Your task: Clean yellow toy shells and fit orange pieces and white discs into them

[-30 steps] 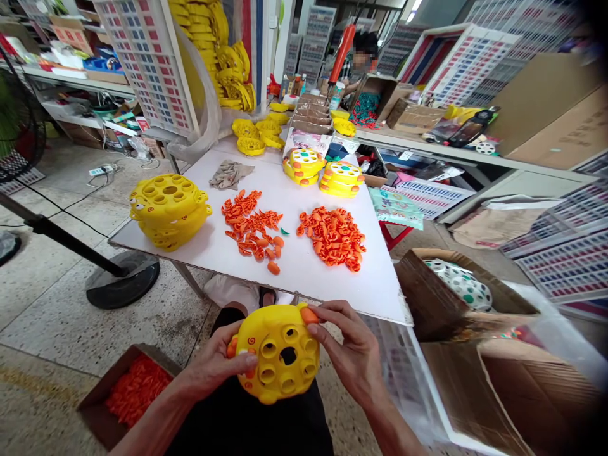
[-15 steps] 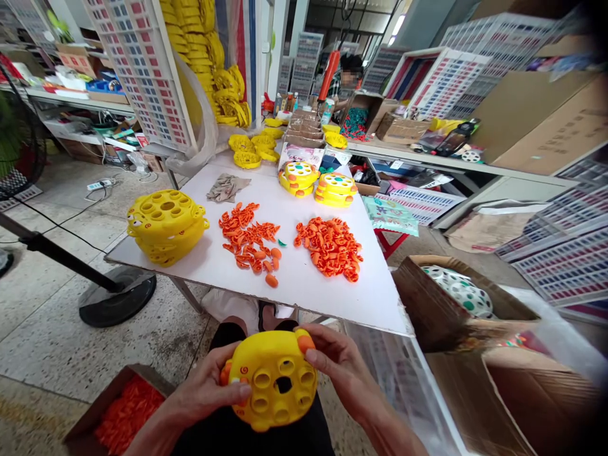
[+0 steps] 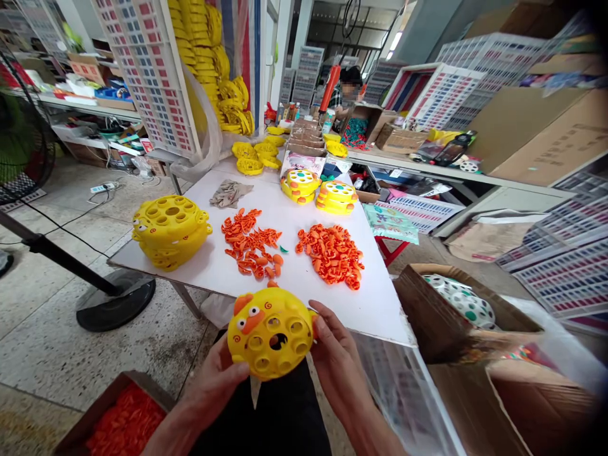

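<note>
A yellow plastic toy shell with a duck-like face, white eyes, orange parts and a ring of round holes is held over my lap, by the table's front edge. My left hand grips its lower left side, thumb on the rim. On the right side, the fingers of my right hand close around the edge beside an orange part. Beyond it on the white table lie two piles of small orange plastic parts, a left pile and a right pile.
Stacked yellow shells stand at the table's left; finished-looking toys sit at the back beside a rag. A carton of orange parts is at lower left, a carton of white spotted discs at right. A person sits far back.
Both hands have raised the yellow shell toward the table edge and turned it, so its face now shows at the upper left. The view has tilted slightly.
</note>
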`<state>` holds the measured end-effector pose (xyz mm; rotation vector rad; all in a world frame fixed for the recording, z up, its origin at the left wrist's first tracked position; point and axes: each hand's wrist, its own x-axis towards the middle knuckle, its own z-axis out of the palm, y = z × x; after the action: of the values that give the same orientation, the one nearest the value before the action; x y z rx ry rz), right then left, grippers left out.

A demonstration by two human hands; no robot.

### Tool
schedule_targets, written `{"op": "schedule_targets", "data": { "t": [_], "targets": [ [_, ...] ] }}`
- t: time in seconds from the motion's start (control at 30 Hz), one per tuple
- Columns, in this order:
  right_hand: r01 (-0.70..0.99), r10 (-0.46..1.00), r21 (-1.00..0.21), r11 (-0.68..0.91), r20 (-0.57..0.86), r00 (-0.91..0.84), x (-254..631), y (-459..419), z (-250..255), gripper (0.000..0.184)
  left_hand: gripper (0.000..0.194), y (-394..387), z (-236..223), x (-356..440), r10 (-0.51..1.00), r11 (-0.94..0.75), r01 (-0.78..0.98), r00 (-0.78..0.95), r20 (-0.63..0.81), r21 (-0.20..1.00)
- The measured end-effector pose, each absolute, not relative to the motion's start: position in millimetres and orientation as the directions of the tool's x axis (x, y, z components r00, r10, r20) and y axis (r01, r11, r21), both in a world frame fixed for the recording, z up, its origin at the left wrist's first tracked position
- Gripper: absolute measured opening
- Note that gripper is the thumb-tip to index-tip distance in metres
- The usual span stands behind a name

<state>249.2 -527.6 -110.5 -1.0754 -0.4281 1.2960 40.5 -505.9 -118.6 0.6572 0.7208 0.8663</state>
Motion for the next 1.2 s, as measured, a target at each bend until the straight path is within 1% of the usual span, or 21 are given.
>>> {"op": "schedule_targets", "data": {
  "t": [0.07, 0.13, 0.23, 0.3, 0.37, 0.43, 0.53, 0.6, 0.63, 0.67, 0.73, 0.77, 0.83, 0.9, 0.97, 1.03, 1.07, 1.1, 1.13, 1.17, 1.2],
  "targets": [
    [-0.552, 0.924, -0.826, -0.118, -0.294, 0.242, 245, -522, -114, 0.040, 0.056, -504, -120, 49, 0.869, 0.488, -0.468, 0.343, -0.357, 0.737],
    [-0.437, 0.942, -0.892, -0.116, -0.238, 0.236, 252, -510, -116, 0.038, 0.050, -500, -120, 54, 0.874, 0.486, -0.495, 0.273, -0.402, 0.720],
    [-0.053, 0.951, -0.999, 0.013, -0.005, 0.310, 279, -475, -117, 0.038, 0.050, -492, -115, 55, 0.874, 0.485, -0.515, 0.242, -0.422, 0.707],
    [0.208, 0.937, -0.975, 0.080, 0.145, 0.319, 298, -449, -113, 0.041, 0.049, -487, -111, 53, 0.872, 0.487, -0.509, 0.245, -0.424, 0.710],
    [0.343, 0.961, -0.934, 0.102, 0.182, 0.210, 308, -430, -103, 0.041, 0.048, -483, -106, 52, 0.873, 0.488, -0.483, 0.259, -0.414, 0.727],
    [0.384, 0.990, -0.915, 0.124, 0.141, 0.018, 306, -423, -91, 0.040, 0.049, -479, -100, 50, 0.869, 0.492, -0.447, 0.297, -0.394, 0.747],
    [0.288, 0.960, -0.953, 0.090, 0.007, -0.279, 294, -432, -81, 0.045, 0.050, -471, -93, 45, 0.835, 0.525, -0.364, 0.392, -0.385, 0.769],
    [0.128, 0.927, -0.991, -0.026, -0.072, -0.369, 286, -443, -84, 0.051, 0.054, -464, -92, 39, 0.811, 0.540, -0.338, 0.453, -0.370, 0.771],
    [0.040, 0.933, -0.995, -0.090, -0.099, -0.347, 283, -449, -89, 0.051, 0.059, -462, -92, 36, 0.808, 0.537, -0.351, 0.476, -0.347, 0.767],
    [-0.048, 0.953, -0.989, -0.142, -0.124, -0.276, 279, -455, -95, 0.050, 0.065, -460, -94, 33, 0.814, 0.525, -0.380, 0.487, -0.318, 0.762],
    [-0.207, 0.982, -0.960, -0.191, -0.184, -0.052, 269, -469, -110, 0.047, 0.073, -461, -99, 32, 0.847, 0.480, -0.463, 0.467, -0.255, 0.746],
    [-0.272, 0.975, -0.943, -0.194, -0.215, 0.049, 264, -477, -117, 0.047, 0.074, -463, -101, 33, 0.869, 0.449, -0.501, 0.435, -0.233, 0.740],
    [-0.362, 0.955, -0.911, -0.198, -0.263, 0.139, 252, -493, -128, 0.046, 0.064, -469, -106, 41, 0.903, 0.405, -0.552, 0.364, -0.227, 0.729],
    [-0.339, 0.955, -0.919, -0.203, -0.262, 0.139, 247, -503, -134, 0.044, 0.051, -475, -108, 50, 0.918, 0.394, -0.579, 0.290, -0.272, 0.713],
    [-0.168, 0.960, -0.973, -0.157, -0.190, 0.207, 256, -499, -136, 0.041, 0.044, -480, -108, 54, 0.915, 0.403, -0.578, 0.221, -0.339, 0.710],
    [0.151, 0.944, -0.988, -0.042, 0.010, 0.329, 278, -477, -134, 0.037, 0.043, -481, -108, 53, 0.910, 0.409, -0.546, 0.182, -0.373, 0.731],
    [0.336, 0.925, -0.942, 0.020, 0.146, 0.352, 291, -460, -131, 0.035, 0.044, -481, -109, 51, 0.908, 0.416, -0.514, 0.190, -0.373, 0.750],
    [0.528, 0.910, -0.846, 0.080, 0.278, 0.307, 304, -441, -128, 0.032, 0.044, -480, -110, 49, 0.907, 0.421, -0.477, 0.209, -0.366, 0.772],
    [0.684, 0.908, -0.720, 0.117, 0.356, 0.219, 316, -420, -125, 0.032, 0.044, -479, -111, 46, 0.906, 0.423, -0.438, 0.230, -0.356, 0.793],
    [0.786, 0.920, -0.603, 0.132, 0.371, 0.130, 325, -398, -122, 0.034, 0.044, -479, -112, 45, 0.904, 0.423, -0.402, 0.253, -0.346, 0.812],
    [0.847, 0.939, -0.515, 0.134, 0.340, 0.058, 331, -378, -119, 0.037, 0.044, -478, -113, 43, 0.901, 0.422, -0.373, 0.273, -0.337, 0.826]
  ]
}}
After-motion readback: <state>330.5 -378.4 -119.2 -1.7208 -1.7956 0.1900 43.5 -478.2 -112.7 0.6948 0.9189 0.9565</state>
